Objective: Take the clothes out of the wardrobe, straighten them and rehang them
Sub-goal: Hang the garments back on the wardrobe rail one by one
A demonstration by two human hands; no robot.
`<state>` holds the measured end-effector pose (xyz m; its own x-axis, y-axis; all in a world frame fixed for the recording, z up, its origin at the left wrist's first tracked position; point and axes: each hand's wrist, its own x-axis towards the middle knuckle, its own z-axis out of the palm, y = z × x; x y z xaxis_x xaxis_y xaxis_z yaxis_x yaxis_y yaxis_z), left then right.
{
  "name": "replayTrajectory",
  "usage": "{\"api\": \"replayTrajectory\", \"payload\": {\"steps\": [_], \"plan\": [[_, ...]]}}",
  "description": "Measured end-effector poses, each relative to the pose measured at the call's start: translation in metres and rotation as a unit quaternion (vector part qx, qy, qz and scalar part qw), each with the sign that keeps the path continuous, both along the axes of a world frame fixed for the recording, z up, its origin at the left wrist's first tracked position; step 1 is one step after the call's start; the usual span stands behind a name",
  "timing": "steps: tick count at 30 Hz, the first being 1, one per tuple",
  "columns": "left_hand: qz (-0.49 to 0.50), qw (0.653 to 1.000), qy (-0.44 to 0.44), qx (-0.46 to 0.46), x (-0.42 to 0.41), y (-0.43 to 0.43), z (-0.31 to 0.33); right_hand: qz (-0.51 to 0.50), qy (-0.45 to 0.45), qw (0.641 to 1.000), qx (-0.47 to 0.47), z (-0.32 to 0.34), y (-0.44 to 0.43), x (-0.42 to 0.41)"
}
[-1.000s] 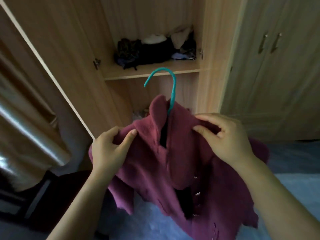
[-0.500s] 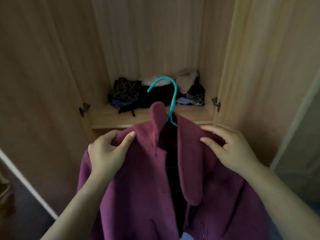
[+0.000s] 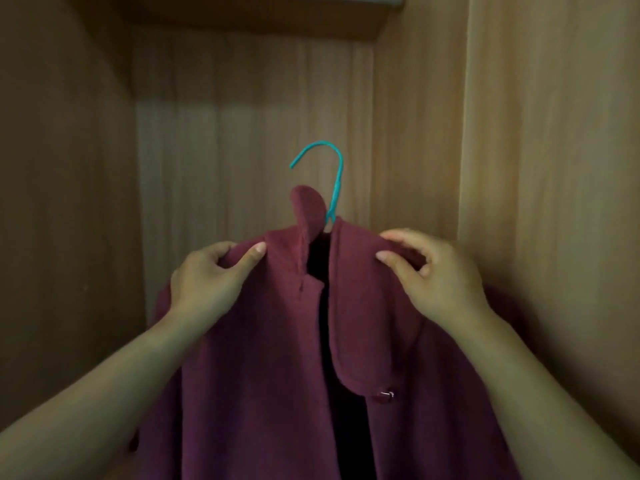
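Observation:
A maroon fleece coat (image 3: 263,368) hangs on a teal hanger (image 3: 335,181) whose hook stands free in the air, upright, inside the wardrobe (image 3: 242,116). My left hand (image 3: 207,278) grips the coat's left shoulder, thumb on the front. My right hand (image 3: 440,275) grips the right shoulder the same way. The coat's front is open, its collar partly turned up, and a metal clasp (image 3: 386,394) shows below the right lapel. No hanging rail is visible.
The wardrobe's back panel fills the middle, with its left wall (image 3: 62,202) and right wall (image 3: 540,168) close on either side. The top board (image 3: 259,19) is dark overhead.
I have raised the coat and hanger upward into the wardrobe. The shelf with the pile of clothes has dropped out of view. Both hands keep their grip on the shoulders.

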<state>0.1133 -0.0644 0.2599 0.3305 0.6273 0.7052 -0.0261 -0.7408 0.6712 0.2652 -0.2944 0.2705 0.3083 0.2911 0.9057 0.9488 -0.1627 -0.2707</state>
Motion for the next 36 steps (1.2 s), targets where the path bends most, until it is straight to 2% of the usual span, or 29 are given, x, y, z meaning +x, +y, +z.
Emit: {"api": "replayTrajectory", "payload": {"steps": [4, 6, 9, 13, 20, 25, 27, 32, 36], "plan": [[-0.017, 0.998, -0.065, 0.020, 0.056, 0.034, 0.077, -0.059, -0.059, 0.996, 0.024, 0.074, 0.022, 0.043], [-0.029, 0.995, -0.097, 0.025, 0.082, 0.052, 0.110, -0.091, -0.083, 0.992, 0.004, 0.106, 0.030, 0.064], [-0.060, 0.991, -0.117, 0.032, 0.116, 0.075, 0.150, -0.080, -0.116, 0.989, -0.040, 0.139, 0.034, 0.096], [-0.105, 0.986, -0.121, 0.049, 0.163, 0.099, 0.178, -0.101, -0.118, 0.985, -0.074, 0.163, 0.033, 0.129], [-0.123, 0.977, -0.138, 0.109, 0.230, 0.131, 0.217, -0.159, -0.143, 0.976, 0.038, 0.198, 0.074, 0.160], [-0.046, 0.951, -0.154, 0.263, 0.273, 0.154, 0.258, -0.209, -0.144, 0.964, 0.075, 0.245, 0.090, 0.178], [-0.050, 0.942, -0.162, 0.288, 0.290, 0.158, 0.267, -0.232, -0.146, 0.958, 0.084, 0.259, 0.096, 0.179], [-0.238, 0.911, -0.254, 0.222, 0.314, 0.145, 0.291, -0.312, -0.141, 0.936, 0.085, 0.295, 0.111, 0.183], [-0.353, 0.877, -0.257, 0.199, 0.337, 0.133, 0.318, -0.355, -0.142, 0.919, 0.098, 0.330, 0.124, 0.188]]}}
